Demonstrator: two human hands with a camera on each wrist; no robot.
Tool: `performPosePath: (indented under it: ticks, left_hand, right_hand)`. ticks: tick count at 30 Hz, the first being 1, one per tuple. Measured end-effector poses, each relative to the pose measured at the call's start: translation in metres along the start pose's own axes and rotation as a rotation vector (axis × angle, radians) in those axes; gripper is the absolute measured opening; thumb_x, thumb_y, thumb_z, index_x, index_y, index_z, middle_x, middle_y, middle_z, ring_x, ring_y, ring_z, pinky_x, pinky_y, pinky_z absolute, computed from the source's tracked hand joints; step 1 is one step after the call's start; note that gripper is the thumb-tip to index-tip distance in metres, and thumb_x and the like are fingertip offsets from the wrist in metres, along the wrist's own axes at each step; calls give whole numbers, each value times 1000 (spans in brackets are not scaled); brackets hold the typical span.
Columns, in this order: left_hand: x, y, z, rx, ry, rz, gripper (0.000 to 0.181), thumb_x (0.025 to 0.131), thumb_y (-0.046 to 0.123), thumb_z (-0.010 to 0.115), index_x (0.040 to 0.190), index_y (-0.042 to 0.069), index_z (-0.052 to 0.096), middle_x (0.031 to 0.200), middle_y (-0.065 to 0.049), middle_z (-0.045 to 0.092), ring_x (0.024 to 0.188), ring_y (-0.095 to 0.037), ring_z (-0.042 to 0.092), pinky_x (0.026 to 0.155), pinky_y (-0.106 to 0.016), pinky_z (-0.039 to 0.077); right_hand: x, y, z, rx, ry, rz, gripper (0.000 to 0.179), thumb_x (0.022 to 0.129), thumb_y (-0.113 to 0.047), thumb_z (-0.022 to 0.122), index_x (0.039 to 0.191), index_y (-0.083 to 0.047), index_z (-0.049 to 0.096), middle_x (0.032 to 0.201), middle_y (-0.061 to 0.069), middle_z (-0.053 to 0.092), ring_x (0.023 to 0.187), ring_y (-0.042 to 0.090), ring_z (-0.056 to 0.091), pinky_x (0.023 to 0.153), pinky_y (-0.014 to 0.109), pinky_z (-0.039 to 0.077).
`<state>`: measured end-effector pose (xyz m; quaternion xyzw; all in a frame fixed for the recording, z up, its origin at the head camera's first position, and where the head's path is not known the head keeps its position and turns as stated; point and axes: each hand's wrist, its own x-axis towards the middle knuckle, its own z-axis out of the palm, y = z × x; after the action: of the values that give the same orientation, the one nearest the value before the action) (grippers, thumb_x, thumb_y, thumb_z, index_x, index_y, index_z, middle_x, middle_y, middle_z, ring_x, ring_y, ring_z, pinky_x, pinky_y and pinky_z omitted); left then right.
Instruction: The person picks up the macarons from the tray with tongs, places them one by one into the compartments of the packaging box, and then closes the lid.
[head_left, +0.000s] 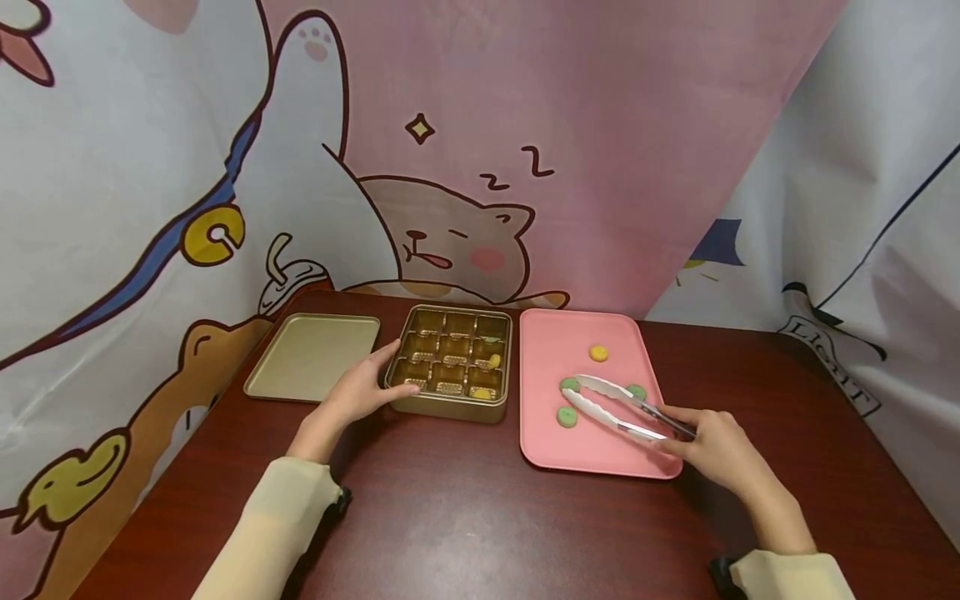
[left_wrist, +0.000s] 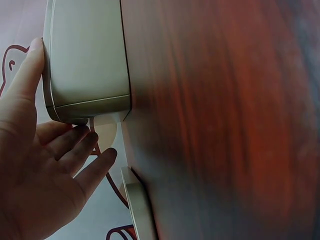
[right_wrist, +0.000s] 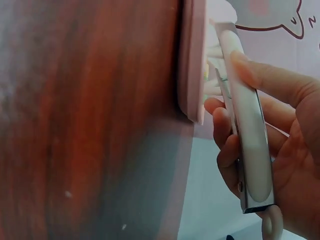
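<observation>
My left hand [head_left: 358, 390] rests at the front left corner of a gold box [head_left: 450, 407] with a divided insert. In the left wrist view, its thumb lies along the rim, and its other fingers are loosely extended by the side. Food tongs [head_left: 622, 427] with white tips and metal handles are held in my right hand [head_left: 716, 446]. Their tips stand at a small green round piece [head_left: 570, 384] on the pink tray [head_left: 543, 446]. Another green piece [head_left: 567, 417] lies just in front, and a third green piece [head_left: 637, 392] sits behind the tongs.
A yellow round piece [head_left: 598, 353] lies toward the tray's back. Yellow pieces [head_left: 482, 393] and a green one [head_left: 491, 339] sit in the box's right column. At the left lies a flat gold lid [head_left: 315, 354]. A printed curtain [head_left: 600, 167] hangs behind the dark wooden table [head_left: 450, 517].
</observation>
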<state>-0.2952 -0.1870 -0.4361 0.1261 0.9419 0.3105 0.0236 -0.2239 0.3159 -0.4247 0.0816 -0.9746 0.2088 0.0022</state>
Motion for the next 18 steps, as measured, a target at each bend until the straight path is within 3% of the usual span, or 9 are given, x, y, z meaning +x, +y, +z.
performPosePath:
  ticks: [5,9,18]
  left_hand:
    - [0,-2,0,-1,2,2,96,86,49,75,158,6,27,160,-20,34,145,-41,37,115,-58,35]
    - [1,-3,0,-6,1,0,96,86,48,75,158,7,27,160,-20,34,145,-41,37,115,-58,35]
    - [1,-4,2,16,7,4,96,85,50,75,158,7,28,159,-19,36,143,-41,39,114,-58,36]
  right_hand:
    - [-1,-3,3,-18,7,12,62,77,-28,85,129,1,66,84,21,72,68,20,47,56,30,33]
    - [-3,-6,6,-30,18,16,61,78,-25,85,129,0,66,74,13,68,64,18,44,54,29,30]
    - [-1,-8,9,-10,68,6,60,77,-25,85,127,2,66,96,25,72,69,20,48,53,29,31]
